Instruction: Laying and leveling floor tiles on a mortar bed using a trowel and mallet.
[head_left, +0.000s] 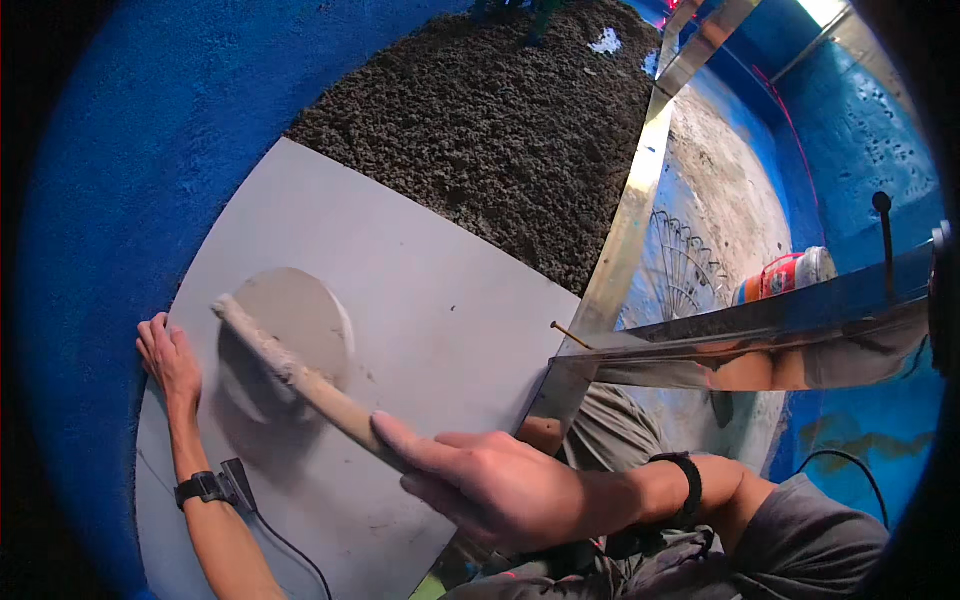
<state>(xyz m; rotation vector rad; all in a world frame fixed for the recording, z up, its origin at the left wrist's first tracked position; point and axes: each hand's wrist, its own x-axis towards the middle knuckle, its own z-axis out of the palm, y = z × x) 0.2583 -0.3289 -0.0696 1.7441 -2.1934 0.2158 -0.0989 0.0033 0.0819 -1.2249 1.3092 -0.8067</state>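
Observation:
A mallet [318,392] with a wooden handle and a wide, pale round head is over a large light grey tile [440,270]. My right hand [500,485] is wrapped round the lower end of its handle. The head is smeared by motion, so I cannot tell whether it touches the tile. At the tile's left edge, along the blue wall, my left hand [170,358] lies with fingers stretched out, holding nothing. Dark, crumbly mortar [480,130] spreads beyond the tile's far edge.
A metal straightedge [630,230] runs along the right side of the mortar and tile. Another metal bar [770,345] juts across at right, near a nail [570,334]. Farther right are a wire rack [685,265] and a red and white bucket [790,275]. Blue walls [110,220] stand around.

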